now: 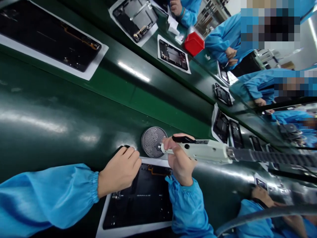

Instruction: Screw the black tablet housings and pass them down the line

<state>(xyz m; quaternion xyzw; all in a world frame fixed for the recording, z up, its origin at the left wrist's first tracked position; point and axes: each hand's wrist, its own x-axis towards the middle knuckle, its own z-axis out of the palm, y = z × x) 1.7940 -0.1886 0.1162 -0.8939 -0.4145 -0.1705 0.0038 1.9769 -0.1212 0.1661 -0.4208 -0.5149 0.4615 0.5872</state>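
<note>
My right hand [182, 162] is wrapped round a pale electric screwdriver [205, 150], which lies nearly level with its tip over a round metal dish [154, 142] of small screws. My left hand [120, 170] has its fingers curled at the upper left edge of a black tablet housing [142, 201]; a dark object shows behind the fingertips, too hidden to name. White sheeting lies under the housing. An orange flex cable [157, 171] runs along the housing's upper part, between my two hands.
Another black housing [52, 36] rests on white sheeting at the upper left. Beyond are more open devices [173, 54], a red container [194, 43] and several people in blue sleeves. A grey hose [267, 157] trails rightward from the screwdriver. One person's hand [263, 195] is at the lower right.
</note>
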